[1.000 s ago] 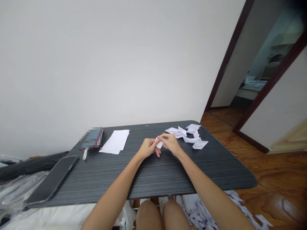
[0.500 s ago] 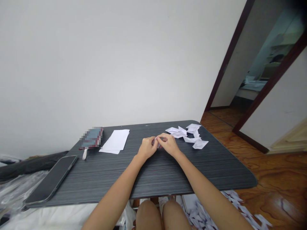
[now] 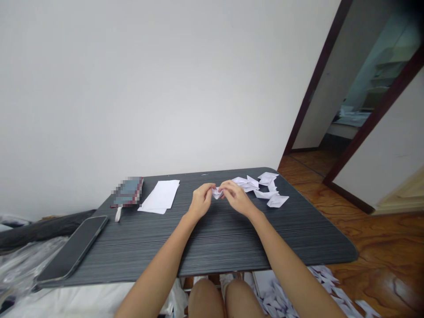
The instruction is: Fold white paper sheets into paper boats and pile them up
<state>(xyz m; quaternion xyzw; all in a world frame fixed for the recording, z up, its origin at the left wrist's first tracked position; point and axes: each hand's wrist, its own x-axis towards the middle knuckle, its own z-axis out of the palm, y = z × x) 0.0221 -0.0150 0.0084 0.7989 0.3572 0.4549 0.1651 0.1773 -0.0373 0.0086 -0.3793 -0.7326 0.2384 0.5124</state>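
A small folded white paper boat (image 3: pixel 217 193) is held between both hands, a little above the dark table (image 3: pixel 225 247). My left hand (image 3: pixel 201 201) pinches its left end, and my right hand (image 3: pixel 236 197) grips its right end. The fingers cover both ends, so only the middle of the paper shows. Just beyond my right hand, several folded paper boats (image 3: pixel 277 201) lie in a loose group at the table's far right. Flat sheets of white paper (image 3: pixel 164 196) are stacked slightly askew to the left of my left hand.
A large phone (image 3: pixel 73 247) lies along the table's left edge. Behind it rests a blurred-out item (image 3: pixel 128 192) with a white strap (image 3: pixel 118 214). Many folded paper pieces (image 3: pixel 280 296) are heaped below the front edge. A white wall (image 3: pixel 165 88) rises behind the table.
My hands have moved apart from a close pinch at the paper's middle to its two ends. More of the folded paper now shows between them.
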